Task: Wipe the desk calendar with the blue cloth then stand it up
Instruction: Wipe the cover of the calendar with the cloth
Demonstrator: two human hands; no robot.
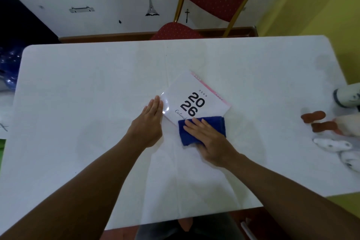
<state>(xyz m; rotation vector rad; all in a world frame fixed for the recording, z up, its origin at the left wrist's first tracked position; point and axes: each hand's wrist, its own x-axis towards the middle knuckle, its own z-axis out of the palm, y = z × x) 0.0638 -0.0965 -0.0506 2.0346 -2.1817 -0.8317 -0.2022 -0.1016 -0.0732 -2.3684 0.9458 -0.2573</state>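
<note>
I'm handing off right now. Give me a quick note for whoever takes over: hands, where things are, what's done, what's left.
Left hand: flat, open, pressing on the desk calendar's left corner to steady it.
Right hand: flat on the blue cloth, pressing it over the calendar's near corner.
The calendar lies flat, cover up, mid white table.
Done: wiping is under way; how much is covered cannot be told.
Left: finish wiping, set the cloth aside, stand the calendar up.

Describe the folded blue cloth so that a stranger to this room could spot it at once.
Start at the long white table in front of the red padded chair. Near its middle lies a flat white desk calendar printed "2026", steadied at its left edge by the left hand. The folded dark blue cloth covers the calendar's near corner under the flat right hand; it is the table's only blue thing.
</note>
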